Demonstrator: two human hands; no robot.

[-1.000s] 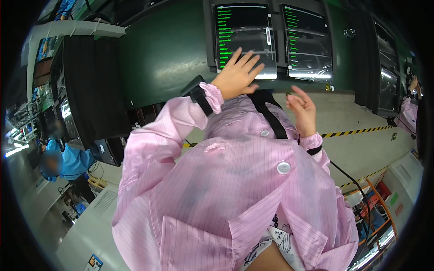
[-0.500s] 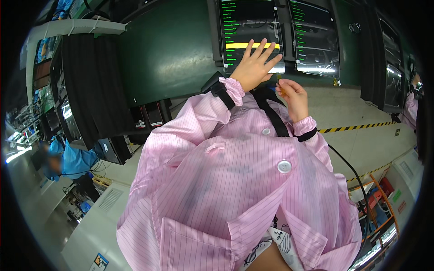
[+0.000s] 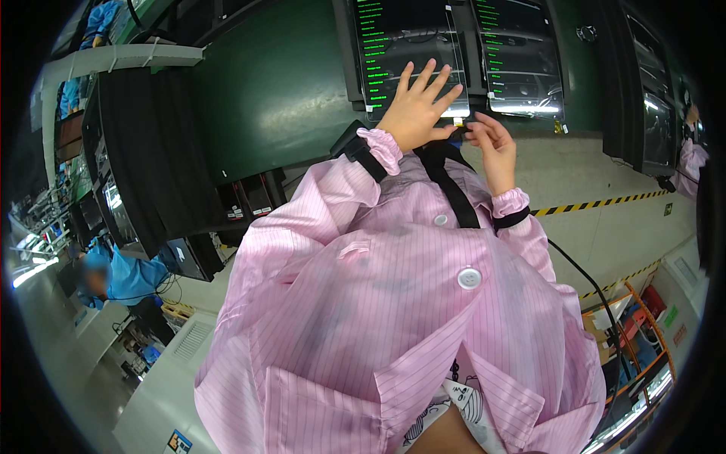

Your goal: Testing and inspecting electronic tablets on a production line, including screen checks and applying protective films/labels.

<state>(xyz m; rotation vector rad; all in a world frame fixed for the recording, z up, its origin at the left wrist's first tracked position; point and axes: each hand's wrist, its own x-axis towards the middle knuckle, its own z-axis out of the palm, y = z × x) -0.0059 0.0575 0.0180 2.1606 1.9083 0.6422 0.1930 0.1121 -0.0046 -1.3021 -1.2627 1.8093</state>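
Note:
My left hand (image 3: 418, 106) lies with spread fingers on the lower part of a flat display panel (image 3: 412, 45), which shows green lines of text on black. Its thumb points toward the panel's lower right corner, where a small white and yellow tab (image 3: 457, 121) sticks out. Just right of that tab, my right hand (image 3: 495, 147) has its thumb and index finger pinched together beside something dark; what they hold is too small to make out. A second lit panel (image 3: 518, 57) lies to the right, with a gold ribbon tail (image 3: 558, 127) at its lower corner.
The panels lie at the edge of a green work surface (image 3: 272, 98). Black curtains (image 3: 166, 144) hang at the left and more dark cloth at the right. Below runs a floor with a black-and-yellow stripe (image 3: 597, 203). A person in blue (image 3: 132, 276) is at far left.
The yellow bar on the left panel's screen is gone. My right hand has moved up to the panel's corner, and the orange-yellow piece at its fingertips no longer shows there. My left hand stays on the panel.

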